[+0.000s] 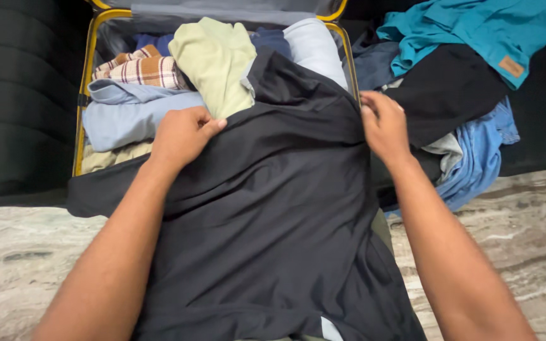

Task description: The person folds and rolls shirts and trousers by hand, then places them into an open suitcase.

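A large dark grey garment (pixel 273 215) lies spread over the front of an open suitcase with a yellow rim (pixel 82 82) and hangs down toward me. My left hand (pixel 181 136) pinches the garment's upper left edge, fingers closed on the cloth. My right hand (pixel 383 126) grips its upper right edge near the suitcase's right rim. Inside the suitcase lie a pale green garment (pixel 216 63), a plaid shirt (pixel 143 69), a light blue shirt (pixel 127 110) and a pale bluish-white piece (pixel 314 44).
A heap of clothes sits right of the suitcase: a teal garment (pixel 475 28), a black one (pixel 450 88) and a blue one (pixel 481 151). Dark cushioned furniture (pixel 20 95) stands at left. Marbled stone floor (pixel 20 265) lies below.
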